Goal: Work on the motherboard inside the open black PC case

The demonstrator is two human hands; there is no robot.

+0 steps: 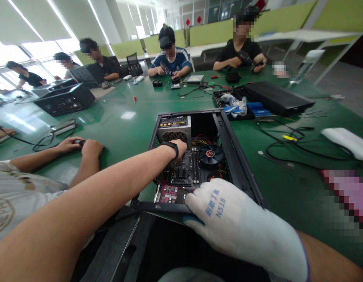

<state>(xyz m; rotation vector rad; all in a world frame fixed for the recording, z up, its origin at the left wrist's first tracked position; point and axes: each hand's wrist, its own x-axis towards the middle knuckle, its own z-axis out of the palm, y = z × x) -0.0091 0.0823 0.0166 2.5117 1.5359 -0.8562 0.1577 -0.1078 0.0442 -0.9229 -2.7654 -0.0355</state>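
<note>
An open black computer case (242, 156) lies on its side in front of me. My left hand (180, 149), bare with a black wristband, reaches inside over the motherboard (181, 172), just below the power supply (175, 131). Its fingers are curled downward and their tips are hidden, so what they hold cannot be made out. My right hand (219, 213) wears a white glove with blue print and grips the near edge of the case, fingers over the rim and thumb below. Close to those fingers sit a red expansion card (169, 194) and, farther in, a round black fan (210, 155).
At my left, a person's hands (91, 149) hold a small dark item. Beyond the case are a black tray (250, 113) with gloves and a black panel (277, 98). Cables (301, 152) lie at right. Several people work across the green table (116, 137).
</note>
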